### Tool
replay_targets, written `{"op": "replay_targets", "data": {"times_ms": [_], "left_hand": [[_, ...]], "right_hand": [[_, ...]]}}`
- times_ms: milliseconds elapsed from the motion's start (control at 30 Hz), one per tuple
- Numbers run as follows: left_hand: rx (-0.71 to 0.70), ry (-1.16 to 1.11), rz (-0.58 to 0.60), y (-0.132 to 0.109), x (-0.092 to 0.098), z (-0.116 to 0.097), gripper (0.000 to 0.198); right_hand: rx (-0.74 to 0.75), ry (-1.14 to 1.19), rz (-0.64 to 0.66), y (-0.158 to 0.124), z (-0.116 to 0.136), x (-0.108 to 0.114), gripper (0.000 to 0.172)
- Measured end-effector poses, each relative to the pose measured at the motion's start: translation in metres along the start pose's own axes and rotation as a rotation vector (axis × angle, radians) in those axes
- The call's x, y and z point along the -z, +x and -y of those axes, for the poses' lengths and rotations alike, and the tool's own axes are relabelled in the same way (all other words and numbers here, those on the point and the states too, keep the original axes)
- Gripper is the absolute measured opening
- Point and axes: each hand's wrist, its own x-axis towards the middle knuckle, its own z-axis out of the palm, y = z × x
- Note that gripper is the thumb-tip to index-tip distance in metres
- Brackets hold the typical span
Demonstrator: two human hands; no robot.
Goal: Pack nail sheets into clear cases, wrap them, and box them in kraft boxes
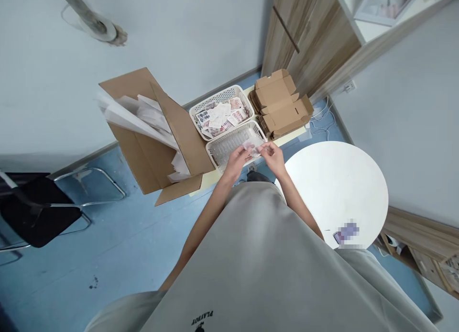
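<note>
Left hand [239,159], right hand [273,155]: each pinching an end of small pinkish clear-plastic packet [251,146], long axis hand-to-hand, above white plastic basket [212,156].

Two baskets stand on the low table [210,180]: the far basket [218,91] at its back edge and the near basket [212,153] at its front edge. The printed cards in the far one and the clear packets in the near one are too many to count. One big cardboard box [150,155] stands open at the table's left end, holding several white sheets [143,114]. One pile of flat cartons [279,105] lies at the right end, its number unclear. One small packet [251,144] is pinched between two hands, the left hand [239,159] and the right hand [274,156]. There is one round table [333,183] and one black chair [36,212].
</note>
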Motion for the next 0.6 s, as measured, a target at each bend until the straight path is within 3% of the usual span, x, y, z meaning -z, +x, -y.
{"op": "replay_targets", "data": {"times_ms": [100,233,367,500,600], "left_hand": [[-0.065,-0.078,0.146,-0.021,-0.003,-0.006,0.053],[-0.126,-0.178,0.247,-0.044,-0.004,-0.006,0.067],[-0.116,-0.295,0.286,-0.063,-0.003,0.005,0.084],[-0.099,-0.393,0.286,-0.079,-0.002,0.019,0.083],[-0.108,-0.401,0.316,-0.088,-0.001,0.024,0.089]], "right_hand": [[-0.038,0.174,0.023,-0.026,0.011,0.0,0.044],[-0.098,0.298,0.006,-0.062,0.024,-0.001,0.048],[-0.133,0.349,0.024,-0.096,0.034,-0.002,0.054],[-0.106,0.336,0.061,-0.122,0.034,-0.003,0.052],[-0.08,0.272,0.027,-0.135,0.028,0.0,0.06]]}}
